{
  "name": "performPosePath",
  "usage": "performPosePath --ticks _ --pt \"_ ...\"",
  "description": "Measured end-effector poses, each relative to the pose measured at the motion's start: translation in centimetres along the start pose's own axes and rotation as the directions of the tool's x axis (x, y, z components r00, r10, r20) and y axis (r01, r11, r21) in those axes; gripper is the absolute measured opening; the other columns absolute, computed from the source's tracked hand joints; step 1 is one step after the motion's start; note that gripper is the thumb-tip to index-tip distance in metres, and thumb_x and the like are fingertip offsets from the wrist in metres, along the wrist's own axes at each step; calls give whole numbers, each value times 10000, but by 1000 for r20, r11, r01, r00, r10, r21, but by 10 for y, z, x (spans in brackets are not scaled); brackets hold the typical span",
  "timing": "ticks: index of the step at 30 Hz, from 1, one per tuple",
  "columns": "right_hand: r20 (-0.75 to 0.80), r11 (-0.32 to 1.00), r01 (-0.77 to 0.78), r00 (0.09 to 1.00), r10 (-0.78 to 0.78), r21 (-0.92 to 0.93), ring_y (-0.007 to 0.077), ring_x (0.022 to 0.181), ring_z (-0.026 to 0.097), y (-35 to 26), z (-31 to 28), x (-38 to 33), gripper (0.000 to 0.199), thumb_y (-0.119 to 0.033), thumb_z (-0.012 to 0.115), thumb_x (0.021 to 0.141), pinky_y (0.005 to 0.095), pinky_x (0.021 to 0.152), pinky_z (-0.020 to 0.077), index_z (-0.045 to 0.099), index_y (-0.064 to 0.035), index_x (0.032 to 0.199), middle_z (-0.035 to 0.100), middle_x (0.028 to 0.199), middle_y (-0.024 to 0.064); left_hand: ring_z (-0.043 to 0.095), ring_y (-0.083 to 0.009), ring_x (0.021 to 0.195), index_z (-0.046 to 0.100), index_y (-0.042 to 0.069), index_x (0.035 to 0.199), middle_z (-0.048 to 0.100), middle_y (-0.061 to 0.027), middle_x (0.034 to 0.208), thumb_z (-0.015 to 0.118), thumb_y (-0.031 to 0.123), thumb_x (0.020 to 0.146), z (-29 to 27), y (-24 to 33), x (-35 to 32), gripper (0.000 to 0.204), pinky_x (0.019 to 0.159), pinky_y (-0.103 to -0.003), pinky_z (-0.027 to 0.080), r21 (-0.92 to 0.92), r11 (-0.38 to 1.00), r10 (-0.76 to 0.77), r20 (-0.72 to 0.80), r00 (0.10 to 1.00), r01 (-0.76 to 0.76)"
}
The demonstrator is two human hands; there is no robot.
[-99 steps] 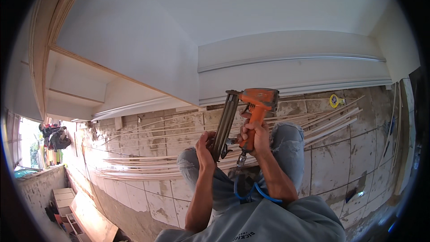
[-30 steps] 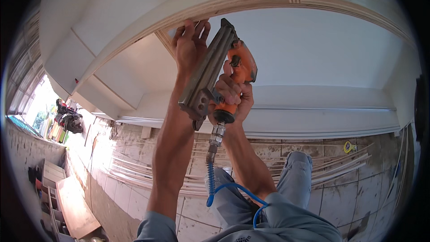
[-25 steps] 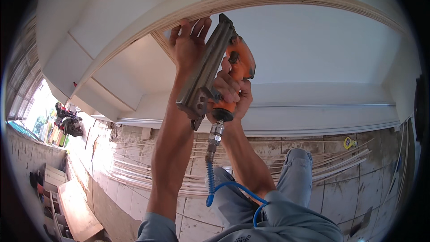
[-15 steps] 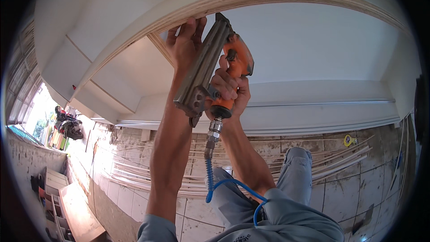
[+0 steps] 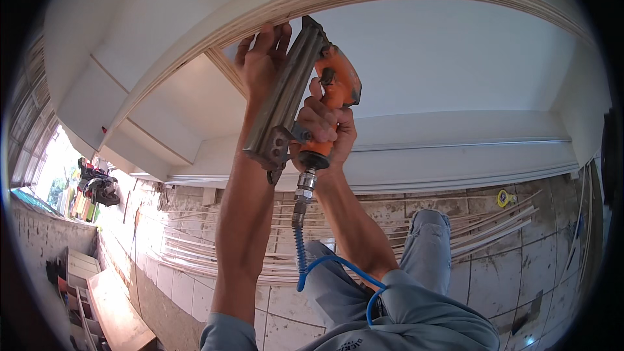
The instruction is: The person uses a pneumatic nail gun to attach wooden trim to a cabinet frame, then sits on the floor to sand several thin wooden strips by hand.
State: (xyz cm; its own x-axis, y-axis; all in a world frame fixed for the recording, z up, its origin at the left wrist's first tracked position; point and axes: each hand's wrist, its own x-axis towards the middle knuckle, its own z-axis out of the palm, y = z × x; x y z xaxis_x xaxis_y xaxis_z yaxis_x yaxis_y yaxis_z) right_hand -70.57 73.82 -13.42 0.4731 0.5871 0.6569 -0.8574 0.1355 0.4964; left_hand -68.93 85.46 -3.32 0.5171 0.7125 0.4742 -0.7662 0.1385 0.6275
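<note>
My right hand (image 5: 325, 127) is wrapped round the grip of an orange nail gun (image 5: 342, 75). Its long grey magazine (image 5: 286, 97) slants up to the nose, which is close against the plywood edge (image 5: 286, 16) of the cabinet frame. From the metal coupling (image 5: 305, 188) at the grip's end, a blue coiled air hose (image 5: 300, 253) runs down toward my right arm. Beside the nose, my left hand (image 5: 263, 55) reaches up to the same edge with its fingers spread. Its palm is partly behind the magazine, and it holds no tool.
White cabinet panels (image 5: 448, 65) rise in front of me, with a plywood divider (image 5: 225, 68) left of my hand. Long thin wood strips (image 5: 195, 253) lie across the tiled floor (image 5: 481, 279). A yellow tape roll (image 5: 504, 198) is at the right; a wooden box (image 5: 117, 305) stands lower left.
The nail gun and both hands sit slightly further left in view, and the cabinet edge has shifted with them. My grip on the gun is the same.
</note>
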Motion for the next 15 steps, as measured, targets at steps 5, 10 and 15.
performPosePath --ticks 5,10,15 --pt "5 1000 4 1000 -4 15 110 533 437 0 -2 1 475 -135 444 846 299 557 483 583 74 1249 483 678 5 674 -269 888 519 -33 1163 666 -172 996 700 -10 874 3 2 -4 342 802 -348 597 48 998 -37 -18 999 38" --pt "-1 999 7 1000 -7 52 101 526 425 1 -5 2 461 -124 446 846 292 531 462 588 76 1237 486 680 0 668 -268 900 513 -37 1165 663 -170 990 701 3 880 4 1 -3 343 822 -350 587 14 1000 22 22 1000 -22" --pt "-15 999 10 1000 -9 53 88 519 406 4 -1 0 457 -122 456 850 283 538 454 585 74 1242 475 685 -9 665 -270 924 522 -32 1158 655 -174 1015 682 0 892 -3 1 1 312 849 -355 577 3 1000 27 25 999 -27"
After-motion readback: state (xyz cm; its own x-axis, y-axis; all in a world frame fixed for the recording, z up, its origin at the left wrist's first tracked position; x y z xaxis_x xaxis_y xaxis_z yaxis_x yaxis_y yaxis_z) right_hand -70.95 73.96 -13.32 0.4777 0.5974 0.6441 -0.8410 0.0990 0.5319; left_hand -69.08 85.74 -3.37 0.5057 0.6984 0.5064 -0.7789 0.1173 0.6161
